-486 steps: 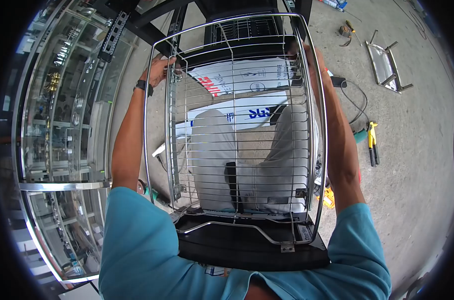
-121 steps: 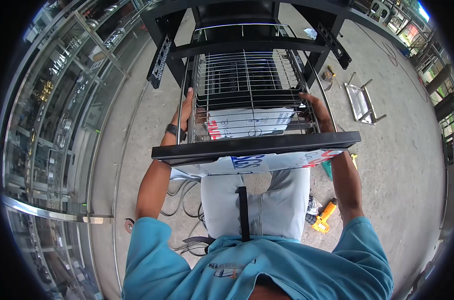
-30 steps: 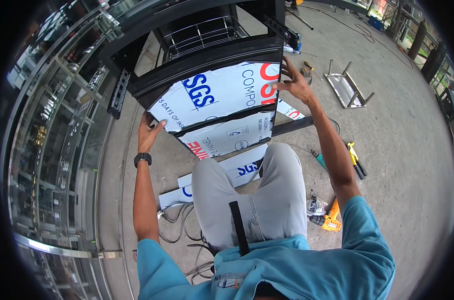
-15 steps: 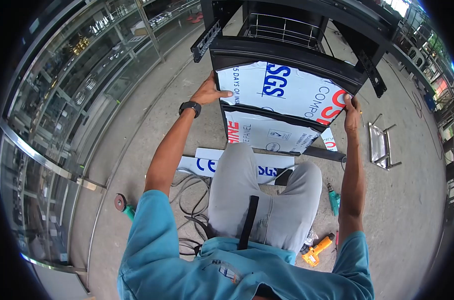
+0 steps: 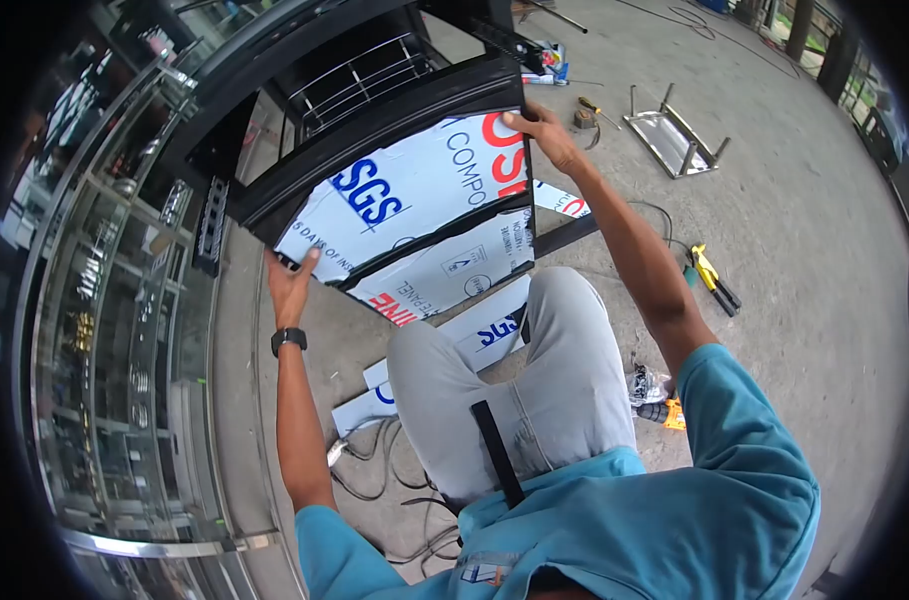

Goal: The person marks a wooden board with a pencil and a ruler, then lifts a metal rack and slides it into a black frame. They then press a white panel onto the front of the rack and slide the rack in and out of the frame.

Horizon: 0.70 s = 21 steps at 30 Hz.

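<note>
A black-framed panel [image 5: 429, 165], covered in white printed protective film, stands before my knees between both hands. My left hand [image 5: 290, 283] grips its lower left edge, thumb on the film and fingers behind. At the opposite upper corner, my right hand [image 5: 542, 135] grips the edge, with the thumb on the front near the red lettering. Below is a second film-covered section [image 5: 454, 262] with a dark strip between. Behind the panel rises a black cabinet frame [image 5: 274, 70] with a wire basket [image 5: 359, 85] inside. A slide rail [image 5: 211, 222] sticks out at the left.
Glass display shelves [image 5: 104, 330] line the left side. Film-covered strips [image 5: 464, 325] and cables [image 5: 369, 480] lie by my legs. On the floor to the right are yellow-handled pliers [image 5: 712, 280], an orange power tool [image 5: 669, 412], a tape measure [image 5: 583, 118] and a small metal frame [image 5: 674, 135].
The view has turned to the right, so the panel and cabinet appear farther left and slanted. Both hands keep their hold on the panel's edges.
</note>
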{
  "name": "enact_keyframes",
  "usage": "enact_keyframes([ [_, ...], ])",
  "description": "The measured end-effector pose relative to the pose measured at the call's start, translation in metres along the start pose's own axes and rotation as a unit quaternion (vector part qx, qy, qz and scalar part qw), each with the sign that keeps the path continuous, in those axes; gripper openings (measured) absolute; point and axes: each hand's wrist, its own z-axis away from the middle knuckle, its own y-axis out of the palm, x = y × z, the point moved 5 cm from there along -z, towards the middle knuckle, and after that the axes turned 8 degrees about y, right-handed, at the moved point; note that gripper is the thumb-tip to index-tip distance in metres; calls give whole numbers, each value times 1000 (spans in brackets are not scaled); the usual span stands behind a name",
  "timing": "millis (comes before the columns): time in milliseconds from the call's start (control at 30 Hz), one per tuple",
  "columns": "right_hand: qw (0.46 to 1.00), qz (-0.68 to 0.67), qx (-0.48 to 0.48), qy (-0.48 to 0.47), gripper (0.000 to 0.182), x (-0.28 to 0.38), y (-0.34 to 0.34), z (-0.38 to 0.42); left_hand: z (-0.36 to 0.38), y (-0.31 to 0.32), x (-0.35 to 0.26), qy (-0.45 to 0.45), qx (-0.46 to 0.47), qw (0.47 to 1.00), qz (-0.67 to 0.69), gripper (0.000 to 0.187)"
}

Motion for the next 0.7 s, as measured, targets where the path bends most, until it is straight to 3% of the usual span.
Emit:
enact_keyframes([
  [33, 999, 30, -10, 8, 74, 2, -1, 0, -9, 4, -9, 5, 7, 1000, 2, 92],
  [100, 1000, 7, -4, 27, 82, -6, -1, -8, -19, -11, -41, 72, -95, 991, -54, 95],
  [133, 997, 16, -56, -48, 86, 0, -1, -10, -25, -11, -46, 73, -95, 991, -54, 95],
  [167, 986, 24, -108, -122, 90, 6, -2, -10, -29, -12, -58, 127, -141, 973, -129, 95],
  [200, 965, 96, -205, -132, 82, 2, -10, -1, -30, -11, -68, 181, -185, 944, -203, 94],
  [233, 965, 95, -206, -133, 82, 3, -1, 6, -30, -6, -65, 183, -185, 944, -203, 94],
  [300, 953, 53, -280, -103, 64, -3, 14, 20, -21, -2, -57, 188, -218, 935, -206, 91],
  [333, 926, 65, -339, -150, 44, 1, 21, 29, -19, -1, -78, 177, -184, 911, -324, 83],
  [367, 926, 62, -344, -142, 44, -2, 21, 30, -22, -2, -79, 180, -175, 911, -326, 83],
  [467, 912, -29, -377, -160, 29, 9, 17, 23, -35, -20, -58, 111, -195, 971, -81, 72],
  [567, 928, -87, -331, -145, 27, 36, 20, 22, -37, -17, -59, 129, -237, 962, 26, 73],
  [600, 917, -72, -362, -153, 26, 35, 21, 17, -42, -15, -59, 133, -237, 962, 27, 73],
  [700, 905, -56, -383, -175, 27, 24, 24, 16, -41, -10, -30, -44, -104, 949, 296, 70],
])
